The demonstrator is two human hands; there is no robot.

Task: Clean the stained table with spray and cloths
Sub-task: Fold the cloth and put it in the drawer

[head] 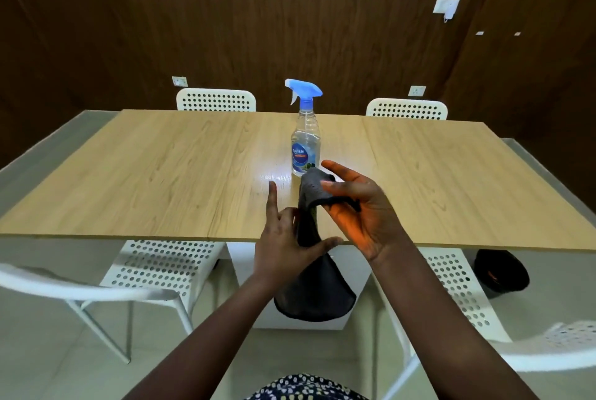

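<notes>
Head view: table (161, 173) shows no stain I can make out, only a glossy patch just left of the bottle (305, 141), so spraying looks done and wiping barely begun, I judge. Wide bare wood lies either side of the bottle; chairs crowd the near edge. Dark cloth (314, 286) hangs before the bottle, pinched by left hand (283, 244), draped over half-open right hand (361, 209)
</notes>
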